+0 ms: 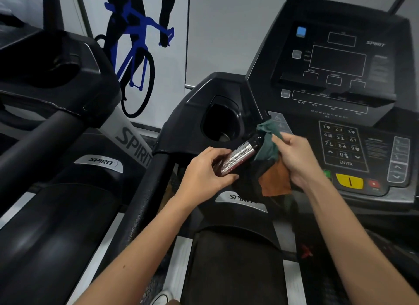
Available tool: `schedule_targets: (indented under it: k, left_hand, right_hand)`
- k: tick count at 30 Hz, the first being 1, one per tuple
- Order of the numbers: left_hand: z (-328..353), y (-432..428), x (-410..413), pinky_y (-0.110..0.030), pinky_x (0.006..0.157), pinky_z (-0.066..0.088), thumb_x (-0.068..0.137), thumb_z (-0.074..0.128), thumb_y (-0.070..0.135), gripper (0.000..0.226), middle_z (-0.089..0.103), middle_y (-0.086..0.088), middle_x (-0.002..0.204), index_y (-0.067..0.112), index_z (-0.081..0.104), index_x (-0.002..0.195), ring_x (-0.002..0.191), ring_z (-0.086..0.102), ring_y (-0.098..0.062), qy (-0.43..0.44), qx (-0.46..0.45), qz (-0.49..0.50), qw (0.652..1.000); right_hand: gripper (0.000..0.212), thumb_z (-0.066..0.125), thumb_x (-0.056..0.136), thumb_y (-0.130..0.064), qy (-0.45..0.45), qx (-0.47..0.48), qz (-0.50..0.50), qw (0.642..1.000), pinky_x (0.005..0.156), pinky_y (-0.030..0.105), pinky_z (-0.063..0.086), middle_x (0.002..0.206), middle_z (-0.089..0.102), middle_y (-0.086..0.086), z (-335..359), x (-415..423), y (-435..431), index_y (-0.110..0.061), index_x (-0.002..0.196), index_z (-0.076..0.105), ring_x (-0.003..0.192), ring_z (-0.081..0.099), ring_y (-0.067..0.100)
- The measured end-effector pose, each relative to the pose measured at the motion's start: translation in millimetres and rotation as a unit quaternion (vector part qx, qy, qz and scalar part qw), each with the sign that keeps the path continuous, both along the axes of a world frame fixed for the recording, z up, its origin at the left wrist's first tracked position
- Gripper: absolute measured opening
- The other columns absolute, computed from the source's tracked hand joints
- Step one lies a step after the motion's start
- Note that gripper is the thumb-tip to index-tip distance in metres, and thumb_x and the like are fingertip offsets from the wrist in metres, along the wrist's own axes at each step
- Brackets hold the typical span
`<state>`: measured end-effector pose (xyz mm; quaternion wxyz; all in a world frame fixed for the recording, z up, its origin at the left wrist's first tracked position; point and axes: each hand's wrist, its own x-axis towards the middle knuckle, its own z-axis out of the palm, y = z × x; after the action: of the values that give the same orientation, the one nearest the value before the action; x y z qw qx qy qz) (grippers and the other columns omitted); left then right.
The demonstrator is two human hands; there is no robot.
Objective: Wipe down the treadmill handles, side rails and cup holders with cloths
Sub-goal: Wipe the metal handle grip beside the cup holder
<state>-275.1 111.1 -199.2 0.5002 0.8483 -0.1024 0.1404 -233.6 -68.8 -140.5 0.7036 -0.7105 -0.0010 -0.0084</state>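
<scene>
**A:** Where are the cloths?

**B:** Both are bunched in the right hand [294, 155], fingers curled round them, just in front of the console keypad [342, 143]. The green cloth [268, 143] sits on top; the orange cloth [275, 182] hangs below the palm.

**A:** And the left hand [205, 168]?

**B:** It's wrapped round the lower half of a spray bottle [238, 157], fingers over it, thumb under.

**A:** Which way does the bottle lie?

**B:** Its long axis runs from lower left up to the right. The top end points into the green cloth, just beside the cup holder [221, 121].

**A:** How will the cloths handle?

**B:** Soft, light and limp, I'd judge. They should press into the cup holder and wrap the side handle [145, 202] easily. Best held bunched as a pad in the palm, loose corners tucked in. The bottle looks stiff and smooth, so grip its middle.
</scene>
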Motion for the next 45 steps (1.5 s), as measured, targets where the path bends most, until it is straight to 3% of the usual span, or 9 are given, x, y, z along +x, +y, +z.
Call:
schedule_targets:
  k: [5, 9, 15, 24, 28, 33, 39, 42, 45]
  left_hand:
    - [-2.4, 1.4, -7.7, -0.005, 0.089, 0.040, 0.068, 0.077, 0.016, 0.065, 0.054, 0.012, 0.115, 0.029, 0.046, 0.123, 0.107, 0.052, 0.003, -0.008, -0.057, -0.038, 0.998]
    - [-9.0, -5.5, -25.1, -0.017, 0.092, 0.037, 0.071, 0.068, 0.050, 0.033, 0.050, 0.013, 0.107, 0.031, 0.064, 0.098, 0.104, 0.048, -0.004, -0.118, -0.046, -0.006, 0.992]
    - [-30.8, -0.9, -33.8, -0.021, 0.061, 0.035, 0.068, 0.058, 0.028, 0.024, 0.042, 0.011, 0.072, 0.032, 0.058, 0.092, 0.066, 0.038, 0.000, -0.178, 0.084, 0.029, 0.980]
    - [-45.7, 38.3, -57.3, -0.015, 0.047, 0.039, 0.076, 0.060, 0.007, 0.035, 0.062, -0.002, 0.060, 0.035, 0.048, 0.092, 0.046, 0.051, -0.004, -0.066, -0.016, 0.158, 0.985]
    - [-39.5, 22.1, -51.7, -0.018, 0.070, 0.052, 0.079, 0.065, 0.007, 0.040, 0.067, 0.013, 0.087, 0.036, 0.047, 0.100, 0.077, 0.065, 0.001, -0.057, -0.110, 0.110, 0.986]
    - [-37.4, 1.5, -43.2, -0.004, 0.088, 0.039, 0.068, 0.082, 0.014, 0.068, 0.058, 0.022, 0.106, 0.042, 0.036, 0.110, 0.104, 0.055, 0.011, -0.009, -0.143, 0.057, 0.988]
    - [-51.4, 12.5, -42.9, -0.005, 0.084, 0.042, 0.078, 0.070, 0.002, 0.054, 0.060, 0.023, 0.096, 0.043, 0.045, 0.103, 0.095, 0.059, 0.010, -0.028, -0.117, 0.119, 0.986]
    - [-53.4, 20.5, -41.3, -0.020, 0.084, 0.051, 0.082, 0.062, -0.003, 0.039, 0.066, 0.015, 0.092, 0.032, 0.057, 0.100, 0.090, 0.063, 0.001, 0.010, -0.187, 0.166, 0.968]
    - [-38.8, 15.8, -38.4, -0.013, 0.077, 0.046, 0.081, 0.066, 0.003, 0.042, 0.063, 0.018, 0.085, 0.042, 0.055, 0.094, 0.080, 0.059, 0.009, 0.008, -0.202, 0.135, 0.970]
  right_hand:
    - [0.017, 0.044, 0.095, -0.008, 0.042, 0.176, -0.042, 0.983, 0.058, 0.020, 0.056, 0.077, 0.073, -0.002, -16.4, -30.6, 1.8, -0.014, 0.097, 0.060, 0.070, 0.069, 0.008]
    - [0.015, 0.044, 0.095, -0.010, 0.067, 0.243, -0.047, 0.967, 0.066, 0.029, 0.059, 0.086, 0.073, 0.003, -29.7, -46.7, 5.8, -0.011, 0.104, 0.056, 0.076, 0.070, 0.014]
    - [0.035, 0.041, 0.092, -0.007, 0.125, 0.326, -0.025, 0.937, 0.076, 0.039, 0.055, 0.114, 0.063, 0.020, -60.5, -67.7, 21.6, 0.000, 0.126, 0.048, 0.096, 0.065, 0.027]
    - [0.021, 0.049, 0.088, 0.005, 0.085, 0.011, 0.036, 0.996, 0.081, 0.035, 0.052, 0.089, 0.065, 0.004, -72.7, -75.8, 12.3, -0.013, 0.081, 0.059, 0.085, 0.064, 0.018]
    - [0.028, 0.049, 0.088, 0.009, -0.032, -0.032, -0.008, 0.999, 0.067, 0.019, 0.056, 0.087, 0.060, 0.003, -46.7, -58.7, 8.3, -0.018, 0.084, 0.057, 0.073, 0.064, 0.009]
    - [0.024, 0.049, 0.090, 0.002, -0.153, -0.076, -0.074, 0.983, 0.065, 0.014, 0.054, 0.090, 0.052, -0.004, -15.6, -36.0, 6.3, -0.021, 0.095, 0.054, 0.080, 0.056, 0.006]
    - [0.027, 0.051, 0.094, -0.017, -0.146, -0.149, 0.004, 0.978, 0.094, 0.028, 0.046, 0.106, 0.062, -0.008, -10.2, -16.5, 2.2, -0.025, 0.119, 0.055, 0.100, 0.057, 0.006]
    - [0.029, 0.051, 0.093, -0.019, -0.146, -0.154, 0.034, 0.977, 0.100, 0.034, 0.045, 0.109, 0.065, -0.005, -10.3, -15.1, -0.8, -0.023, 0.122, 0.055, 0.106, 0.059, 0.009]
    - [0.027, 0.050, 0.094, -0.017, -0.151, -0.154, 0.041, 0.976, 0.099, 0.034, 0.046, 0.107, 0.065, -0.004, -11.4, -14.3, -3.0, -0.020, 0.120, 0.057, 0.102, 0.060, 0.007]
